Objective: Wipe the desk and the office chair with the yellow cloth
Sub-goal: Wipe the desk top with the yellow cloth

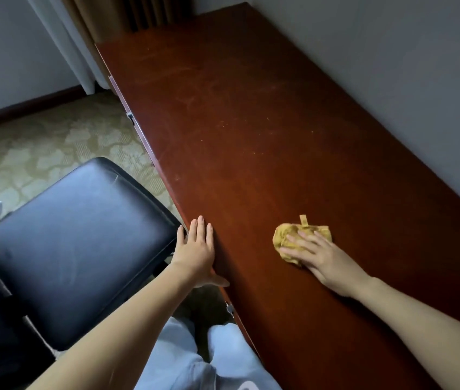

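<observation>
My right hand (317, 256) presses flat, fingers straight, on the bunched cloth (287, 235). The cloth lies on the desk (251, 122), right of my left hand (197, 249), which rests open on the near edge and holds nothing. With nothing gripping it, the wad may slip from under my palm, and so small a pad may skip the specks ahead.
</observation>
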Motion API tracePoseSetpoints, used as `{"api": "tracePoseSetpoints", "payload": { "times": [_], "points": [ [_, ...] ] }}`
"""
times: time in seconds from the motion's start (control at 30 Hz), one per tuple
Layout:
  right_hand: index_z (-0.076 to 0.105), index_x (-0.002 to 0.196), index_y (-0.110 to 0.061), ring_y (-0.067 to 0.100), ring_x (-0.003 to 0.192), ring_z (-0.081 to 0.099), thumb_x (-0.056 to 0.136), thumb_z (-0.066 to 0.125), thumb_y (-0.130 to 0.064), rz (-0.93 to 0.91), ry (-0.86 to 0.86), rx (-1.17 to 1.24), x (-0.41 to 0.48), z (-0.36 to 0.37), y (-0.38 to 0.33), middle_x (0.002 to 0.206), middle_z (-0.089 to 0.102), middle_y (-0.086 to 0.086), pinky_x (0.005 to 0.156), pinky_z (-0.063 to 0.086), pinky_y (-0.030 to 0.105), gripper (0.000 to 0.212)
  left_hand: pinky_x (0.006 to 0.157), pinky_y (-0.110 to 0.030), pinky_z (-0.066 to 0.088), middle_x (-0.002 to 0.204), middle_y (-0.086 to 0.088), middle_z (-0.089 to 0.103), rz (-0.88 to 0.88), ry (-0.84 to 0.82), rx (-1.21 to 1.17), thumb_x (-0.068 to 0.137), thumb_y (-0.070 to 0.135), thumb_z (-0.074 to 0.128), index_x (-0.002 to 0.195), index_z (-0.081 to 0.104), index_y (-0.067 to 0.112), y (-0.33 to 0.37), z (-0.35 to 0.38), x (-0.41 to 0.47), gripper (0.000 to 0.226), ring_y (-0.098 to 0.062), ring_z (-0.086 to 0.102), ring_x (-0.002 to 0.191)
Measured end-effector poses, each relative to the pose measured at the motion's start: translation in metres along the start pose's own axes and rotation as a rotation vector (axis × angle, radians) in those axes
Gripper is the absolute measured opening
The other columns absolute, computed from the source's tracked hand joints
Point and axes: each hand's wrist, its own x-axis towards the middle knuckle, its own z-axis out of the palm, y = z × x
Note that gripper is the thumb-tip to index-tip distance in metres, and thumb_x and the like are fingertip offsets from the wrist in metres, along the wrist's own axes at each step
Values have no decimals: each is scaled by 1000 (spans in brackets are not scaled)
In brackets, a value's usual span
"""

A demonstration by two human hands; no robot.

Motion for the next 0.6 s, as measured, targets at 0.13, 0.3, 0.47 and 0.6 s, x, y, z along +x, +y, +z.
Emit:
{"api": "tracePoseSetpoints", "payload": {
  "times": [0.13,0.3,0.47,0.6],
  "points": [
    [29,143,-41,20,143,18,99,44,-19,192,43,42,45,-15,11,155,23,-9,116,9,33,51,117,-50,-1,156,-20,-21,52,-35,-29,69,75,60,148,-15,2,-9,-4,2,131,-32,-14,146],
    [21,148,-37,27,144,15,103,33,-22,359,-6,32,121,-35,7,158,16,-1,117,11,34,49,117,-50,-3,155,-18,-23,63,-30,-45,72,75,57,148,-16,5,-12,-2,3,128,-30,-16,146],
    [10,150,-37,34,145,5,102,34,-19,413,-117,-3,176,-45,-13,159,3,5,118,12,43,56,117,-51,-4,156,-15,-24,59,1,-83,71,75,58,150,-16,8,-13,4,4,126,-28,-17,145],
    [8,149,-38,33,145,-2,101,35,-15,366,-130,-8,196,-43,-45,160,-1,3,117,10,48,60,116,-52,-4,157,-9,-22,87,18,-130,76,71,56,151,-13,14,-21,7,5,116,-23,-16,146]
  ]
}}
